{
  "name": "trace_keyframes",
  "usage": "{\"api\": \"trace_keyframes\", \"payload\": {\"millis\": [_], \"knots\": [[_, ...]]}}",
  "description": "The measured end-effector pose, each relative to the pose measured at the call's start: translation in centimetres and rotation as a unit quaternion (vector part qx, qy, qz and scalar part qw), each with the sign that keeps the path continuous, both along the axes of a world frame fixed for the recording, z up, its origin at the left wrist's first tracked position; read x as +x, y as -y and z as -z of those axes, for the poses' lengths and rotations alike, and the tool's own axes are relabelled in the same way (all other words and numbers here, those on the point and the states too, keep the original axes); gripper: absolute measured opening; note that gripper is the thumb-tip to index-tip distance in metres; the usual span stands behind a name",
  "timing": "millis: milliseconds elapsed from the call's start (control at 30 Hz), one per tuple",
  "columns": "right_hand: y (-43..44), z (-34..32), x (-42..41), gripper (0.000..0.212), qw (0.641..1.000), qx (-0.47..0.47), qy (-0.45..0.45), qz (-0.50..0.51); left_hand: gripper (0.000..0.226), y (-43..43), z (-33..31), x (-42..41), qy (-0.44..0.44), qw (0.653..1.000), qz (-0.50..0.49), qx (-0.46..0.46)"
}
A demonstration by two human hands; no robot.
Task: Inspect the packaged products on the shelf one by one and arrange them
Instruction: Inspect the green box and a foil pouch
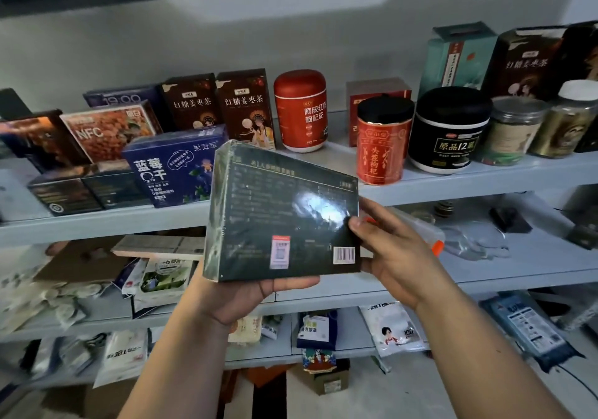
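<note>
- My right hand pinches the dark green box at its lower right corner, thumb on the printed face, fingers behind.
- My left hand cups its bottom edge from beneath.
- I see the box tilted, barcode side toward me, in front of the grey shelf.
- Behind it stand a blue box and a red canister.

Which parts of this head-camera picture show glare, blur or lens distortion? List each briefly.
Head view: white glare on the dark green box washes out some print; its small text is blurred; the shelf edge bends with wide-angle distortion; far-left packages look soft; the left hand and right hand holding the box look sharper.
</note>
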State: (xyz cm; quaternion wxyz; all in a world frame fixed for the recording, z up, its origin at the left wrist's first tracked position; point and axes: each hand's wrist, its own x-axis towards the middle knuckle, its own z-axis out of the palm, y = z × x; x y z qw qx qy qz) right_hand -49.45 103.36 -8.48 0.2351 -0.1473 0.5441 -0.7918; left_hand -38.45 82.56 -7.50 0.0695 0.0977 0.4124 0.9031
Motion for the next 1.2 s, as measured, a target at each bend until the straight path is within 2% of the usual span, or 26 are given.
{"api": "trace_keyframes", "payload": {"millis": [133, 233, 300, 400, 700, 900, 1033, 1200], "knots": [[0.2, 0.1, 0.3, 0.032, 0.998, -0.004, 0.018, -0.054, 0.062, 0.6, 0.8, 0.0, -0.001, 0.996, 0.059, 0.059], [-0.1, 0.5, 0.2, 0.035, 0.999, -0.012, 0.014, -0.037, 0.062, 1.3, 0.5, 0.1, 0.022, 0.996, 0.056, 0.071], [-0.4, 0.5, -0.1, 0.035, 1.000, -0.019, 0.009, -0.023, 0.061, 1.4, -0.6, 0.3, 0.066, 0.997, 0.022, 0.047], [-0.8, 0.4, -0.3, 0.040, 1.000, -0.019, -0.011, 0.002, 0.061, 1.7, -1.4, 0.9, 0.122, 0.983, -0.125, -0.052], [-1.0, 0.7, -0.7, 0.046, 0.998, 0.002, -0.040, 0.052, 0.044, 3.1, -1.0, 0.8, 0.114, 0.934, -0.266, -0.209], [-1.2, 1.1, -0.9, 0.053, 0.993, 0.005, -0.100, 0.057, 0.043, 3.4, -0.8, 0.6, 0.069, 0.923, -0.288, -0.247], [-1.4, 1.4, -1.2, 0.057, 0.986, 0.019, -0.142, 0.079, 0.049, 3.5, -0.3, 0.7, 0.016, 0.930, -0.285, -0.231], [-1.3, 1.7, -1.4, 0.048, 0.982, 0.029, -0.161, 0.095, 0.041, 3.5, 0.0, 0.6, -0.002, 0.931, -0.289, -0.225]]}}
